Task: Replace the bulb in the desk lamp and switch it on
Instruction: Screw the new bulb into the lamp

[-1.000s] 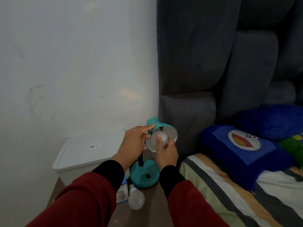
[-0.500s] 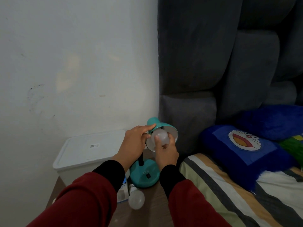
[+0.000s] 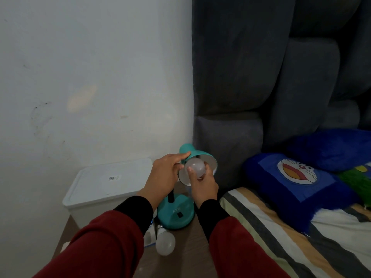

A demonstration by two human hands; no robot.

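A teal desk lamp stands on a wooden bedside table, its round base (image 3: 176,214) near the front and its shade (image 3: 206,157) tilted toward me. My left hand (image 3: 164,175) grips the back of the shade, thumb and fingers wrapped around it. My right hand (image 3: 202,183) holds a white bulb (image 3: 195,167) by its globe at the mouth of the shade. The bulb's screw end is hidden inside the shade. A second white bulb (image 3: 165,243) lies on the table (image 3: 190,257) in front of the lamp base, unlit.
A white lidded plastic box (image 3: 108,183) sits left of the lamp against the wall. A small blue-and-white carton (image 3: 149,235) lies beside the loose bulb. A striped bed (image 3: 281,237) with blue cushions (image 3: 297,179) and a grey padded headboard (image 3: 261,77) lies to the right.
My right hand has shifted its fingers around the bulb, so more of the globe shows now. My left hand and the lamp have stayed put.
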